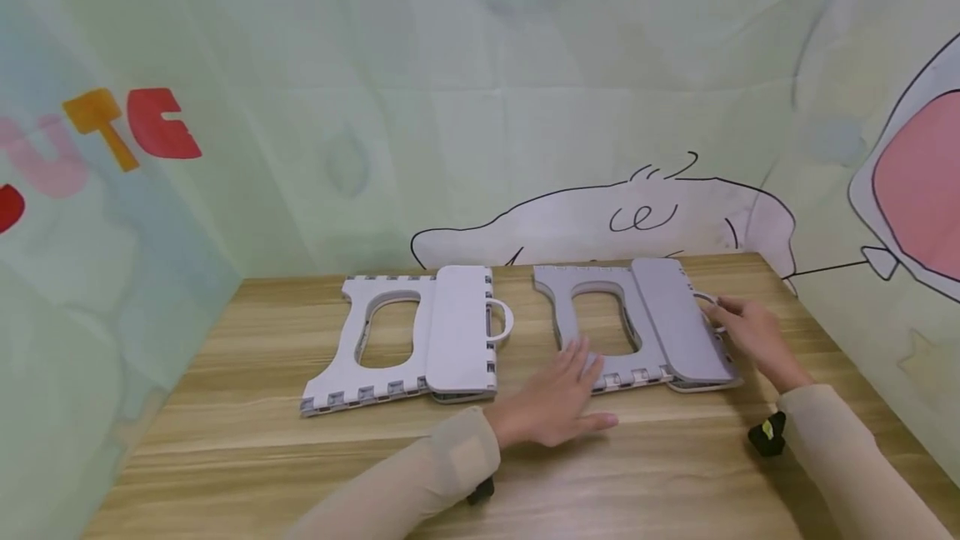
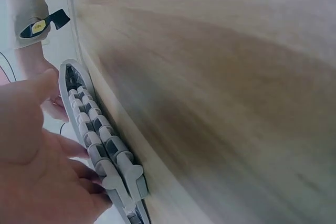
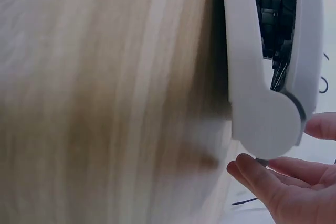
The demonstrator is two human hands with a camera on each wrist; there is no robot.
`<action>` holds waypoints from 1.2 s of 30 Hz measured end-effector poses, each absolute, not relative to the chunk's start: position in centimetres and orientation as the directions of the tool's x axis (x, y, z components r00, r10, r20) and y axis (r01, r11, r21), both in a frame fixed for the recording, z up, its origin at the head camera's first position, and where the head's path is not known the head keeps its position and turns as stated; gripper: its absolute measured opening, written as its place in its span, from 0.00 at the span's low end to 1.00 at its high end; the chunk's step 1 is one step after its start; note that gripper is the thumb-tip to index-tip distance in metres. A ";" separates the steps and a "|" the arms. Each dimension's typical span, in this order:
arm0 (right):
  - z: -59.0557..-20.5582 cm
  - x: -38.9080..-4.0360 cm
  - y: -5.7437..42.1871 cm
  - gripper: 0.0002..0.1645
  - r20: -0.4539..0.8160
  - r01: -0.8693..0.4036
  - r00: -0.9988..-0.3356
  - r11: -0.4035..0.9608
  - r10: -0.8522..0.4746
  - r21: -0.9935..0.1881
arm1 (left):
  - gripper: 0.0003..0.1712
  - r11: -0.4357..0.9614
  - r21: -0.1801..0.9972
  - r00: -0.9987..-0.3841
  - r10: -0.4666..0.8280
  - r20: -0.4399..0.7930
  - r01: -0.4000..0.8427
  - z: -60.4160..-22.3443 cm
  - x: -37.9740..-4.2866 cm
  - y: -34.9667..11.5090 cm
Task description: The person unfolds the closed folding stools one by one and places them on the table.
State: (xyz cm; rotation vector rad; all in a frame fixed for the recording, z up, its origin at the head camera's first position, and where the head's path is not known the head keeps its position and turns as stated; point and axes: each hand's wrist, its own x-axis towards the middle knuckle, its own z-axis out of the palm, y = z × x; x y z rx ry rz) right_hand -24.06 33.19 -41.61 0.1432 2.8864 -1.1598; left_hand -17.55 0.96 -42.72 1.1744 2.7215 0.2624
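Two white folding step stools lie folded flat on a wooden table: the left stool (image 1: 459, 327) and the right stool (image 1: 678, 323). My left hand (image 1: 551, 398) lies with spread, fairly straight fingers on the near leg edge of the right stool. In the left wrist view, that stool's hinged edge (image 2: 97, 135) runs beside the fingers. At the stool's right end, my right hand (image 1: 753, 336) holds the looped carry handle (image 1: 705, 297) between thumb and fingers. The right wrist view shows the rounded hinge end (image 3: 270, 124) next to that hand; the handle is mostly hidden there.
The wooden table (image 1: 262, 473) ends at a printed cloth backdrop (image 1: 375, 148) behind and at both sides. Another loop handle (image 1: 502, 321) sticks out from the left stool towards the right one. A black wrist camera (image 1: 768, 435) hangs under the right sleeve.
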 end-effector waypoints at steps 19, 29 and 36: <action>-42.1 -24.1 32.8 0.28 -0.035 0.185 -0.964 0.572 0.264 -0.799 | 0.54 0.692 0.150 -0.683 0.721 -0.118 0.706 -42.5 -17.3 1.5; -41.9 -24.1 33.2 0.32 -0.105 0.254 -0.942 0.476 0.318 -0.842 | 0.55 0.702 0.137 -0.688 0.712 -0.136 0.699 -42.5 -17.4 1.6; -41.7 -24.0 33.2 0.32 -0.092 0.222 -0.949 0.430 0.303 -0.875 | 0.54 0.707 0.141 -0.692 0.707 -0.143 0.693 -42.4 -17.2 1.5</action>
